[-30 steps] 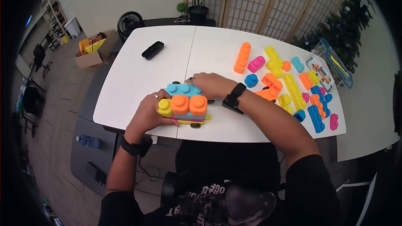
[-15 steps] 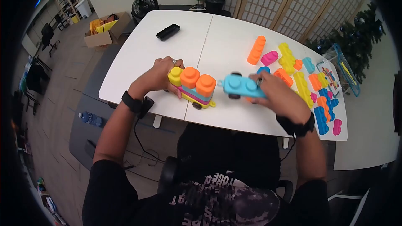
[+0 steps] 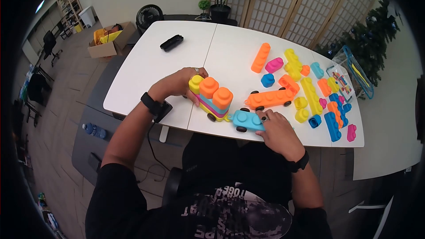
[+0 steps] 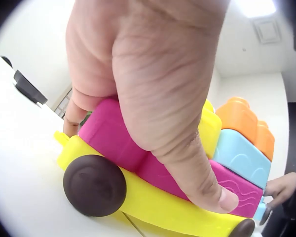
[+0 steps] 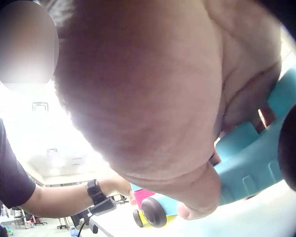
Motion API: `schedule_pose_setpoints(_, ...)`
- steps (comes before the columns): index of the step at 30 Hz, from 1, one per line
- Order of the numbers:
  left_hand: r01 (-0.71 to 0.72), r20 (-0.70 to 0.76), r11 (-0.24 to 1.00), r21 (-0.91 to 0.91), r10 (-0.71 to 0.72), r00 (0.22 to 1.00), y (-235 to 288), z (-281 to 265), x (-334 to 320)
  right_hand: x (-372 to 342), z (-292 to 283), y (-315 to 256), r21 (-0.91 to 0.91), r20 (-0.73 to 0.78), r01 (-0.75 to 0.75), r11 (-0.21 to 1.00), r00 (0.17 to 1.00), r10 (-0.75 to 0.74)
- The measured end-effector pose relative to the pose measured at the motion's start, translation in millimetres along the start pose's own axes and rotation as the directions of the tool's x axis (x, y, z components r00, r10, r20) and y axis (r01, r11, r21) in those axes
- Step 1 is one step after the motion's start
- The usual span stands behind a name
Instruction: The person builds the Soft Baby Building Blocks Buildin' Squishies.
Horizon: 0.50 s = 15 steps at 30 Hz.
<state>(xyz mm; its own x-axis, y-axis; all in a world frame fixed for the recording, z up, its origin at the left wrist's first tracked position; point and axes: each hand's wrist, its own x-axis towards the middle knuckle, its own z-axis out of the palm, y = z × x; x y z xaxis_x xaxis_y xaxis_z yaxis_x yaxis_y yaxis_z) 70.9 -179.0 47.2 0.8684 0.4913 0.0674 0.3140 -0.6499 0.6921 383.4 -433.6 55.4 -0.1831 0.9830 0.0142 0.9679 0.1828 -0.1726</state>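
On the white worktop (image 3: 133, 79) lie a black object (image 3: 171, 43) at far left and coloured blocks (image 3: 311, 96) at right; a yellow car (image 3: 206, 109), blue car (image 3: 248, 121) and orange car (image 3: 270, 99) stand around the near middle.

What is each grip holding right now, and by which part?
Left grip: the stacked block car, by the magenta blocks toward its left end. Right grip: the light-blue wheeled base, by its right half. Sides as in the head view.

Even light fills the dark-edged, warped head view, while glare bleaches the right wrist view's ceiling (image 5: 59, 160).
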Motion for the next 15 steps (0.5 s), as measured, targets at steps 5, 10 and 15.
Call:
schedule_pose_setpoints(5,0.023,-0.011,0.999,0.023,-0.023,1.0,10.2,3.2,5.1,-1.6,3.0,-2.6,-0.038,-0.005,-0.002,0.999,1.0,0.002)
schedule_pose_setpoints(10,-0.009,0.092,1.0,-0.015,0.011,0.996,-10.5,1.5,21.8,-3.4,17.4,3.4,-0.034,-0.061,-0.001,0.999,0.998,-0.001)
schedule_pose_setpoints(15,0.029,-0.089,0.982,0.189,-0.012,0.996,-9.5,-0.6,16.0,-6.3,23.5,7.8,0.025,-0.047,0.013,1.0,0.999,-0.011)
